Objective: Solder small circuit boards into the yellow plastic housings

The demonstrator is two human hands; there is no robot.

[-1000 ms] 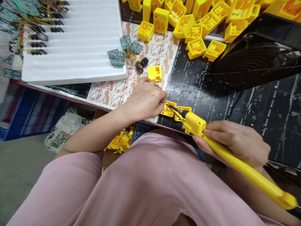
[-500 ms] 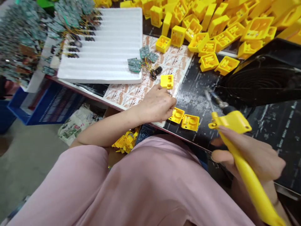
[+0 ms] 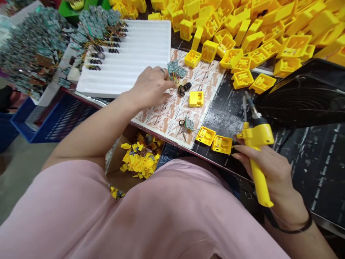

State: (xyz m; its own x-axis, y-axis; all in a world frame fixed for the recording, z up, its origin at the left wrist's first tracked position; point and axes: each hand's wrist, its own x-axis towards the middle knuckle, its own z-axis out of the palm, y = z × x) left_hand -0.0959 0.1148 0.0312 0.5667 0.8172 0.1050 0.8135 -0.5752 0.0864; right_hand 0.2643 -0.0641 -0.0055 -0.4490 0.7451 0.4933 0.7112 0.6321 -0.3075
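My left hand [image 3: 152, 86] reaches over the patterned sheet beside the white foam tray's edge. Its thumb and index finger are apart, close to small green circuit boards [image 3: 176, 69] with yellow wires and black round parts [image 3: 184, 88]; what lies under the palm is hidden. My right hand [image 3: 272, 169] is wrapped round a yellow soldering gun [image 3: 257, 138], its metal tip pointing away from me. Near its fingertips two open yellow case halves [image 3: 205, 135] lie side by side at the table edge. Left of them sits a single circuit board [image 3: 189, 123] with a round black part [image 3: 182, 123].
A yellow case piece [image 3: 196, 99] lies on the patterned sheet [image 3: 161, 120]. Many yellow cases [image 3: 239, 43] cover the back. A black fan-like box [image 3: 302, 97] stands right. The foam tray [image 3: 140, 43] and piled boards [image 3: 35, 46] are left; a carton of yellow scraps [image 3: 140, 158] sits below.
My left hand has moved from beside the case halves up and left to the boards near the tray, uncovering a circuit board. My right hand has brought the soldering gun leftward, nearer the case halves.
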